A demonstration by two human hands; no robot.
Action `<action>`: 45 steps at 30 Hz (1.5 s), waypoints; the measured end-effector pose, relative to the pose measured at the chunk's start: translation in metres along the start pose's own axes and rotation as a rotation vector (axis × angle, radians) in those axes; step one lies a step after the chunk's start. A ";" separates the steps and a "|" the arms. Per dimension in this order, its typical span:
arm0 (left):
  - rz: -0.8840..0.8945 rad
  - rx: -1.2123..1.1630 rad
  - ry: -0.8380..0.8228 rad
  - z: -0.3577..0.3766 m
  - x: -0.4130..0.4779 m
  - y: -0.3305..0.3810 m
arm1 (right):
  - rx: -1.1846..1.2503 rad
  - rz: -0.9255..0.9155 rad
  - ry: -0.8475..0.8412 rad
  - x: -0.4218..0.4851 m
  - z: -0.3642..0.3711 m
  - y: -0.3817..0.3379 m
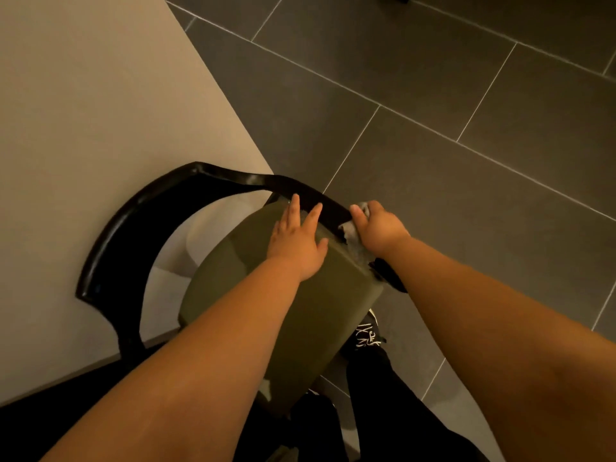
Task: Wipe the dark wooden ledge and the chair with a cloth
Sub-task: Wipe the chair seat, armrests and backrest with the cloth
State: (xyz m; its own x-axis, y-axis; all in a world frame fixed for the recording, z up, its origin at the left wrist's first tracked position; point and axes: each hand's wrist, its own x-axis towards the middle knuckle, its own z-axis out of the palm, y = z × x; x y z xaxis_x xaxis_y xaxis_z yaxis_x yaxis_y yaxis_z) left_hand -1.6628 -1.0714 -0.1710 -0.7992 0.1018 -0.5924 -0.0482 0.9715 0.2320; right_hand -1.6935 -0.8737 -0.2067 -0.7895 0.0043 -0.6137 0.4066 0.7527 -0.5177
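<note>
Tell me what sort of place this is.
Probably a dining area, home or café, I can't tell which: a black curved-back chair with an olive padded seat stands at a plain beige tabletop, over a dark grey tiled floor.

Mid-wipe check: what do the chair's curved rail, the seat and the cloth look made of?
The curved rail: black, glossy, probably lacquered wood, though moulded plastic is possible; bright highlights run along it. The seat: olive upholstery, matte and smooth, fabric or faux leather; rounded padded edges. The cloth: soft pale grey fabric, crumpled under the right hand.
</note>
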 end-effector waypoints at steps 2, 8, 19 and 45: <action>-0.031 -0.029 -0.084 -0.008 -0.016 -0.006 | -0.067 0.049 -0.034 -0.024 -0.002 0.012; -0.134 -0.061 -0.155 -0.024 -0.066 -0.029 | -0.413 0.061 -0.123 -0.063 -0.013 -0.009; -0.301 -0.304 -0.175 -0.080 -0.127 -0.055 | -0.556 -0.337 -0.135 -0.093 -0.056 -0.130; -0.730 -0.559 0.410 -0.096 -0.419 -0.131 | -0.815 -1.188 -0.181 -0.274 0.021 -0.314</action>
State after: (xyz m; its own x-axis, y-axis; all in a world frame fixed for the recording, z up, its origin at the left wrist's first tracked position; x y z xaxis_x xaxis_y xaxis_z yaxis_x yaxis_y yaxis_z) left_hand -1.3796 -1.2615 0.1211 -0.6015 -0.6619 -0.4473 -0.7984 0.5165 0.3094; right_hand -1.5953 -1.1253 0.1114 -0.3757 -0.9111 -0.1695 -0.8510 0.4116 -0.3262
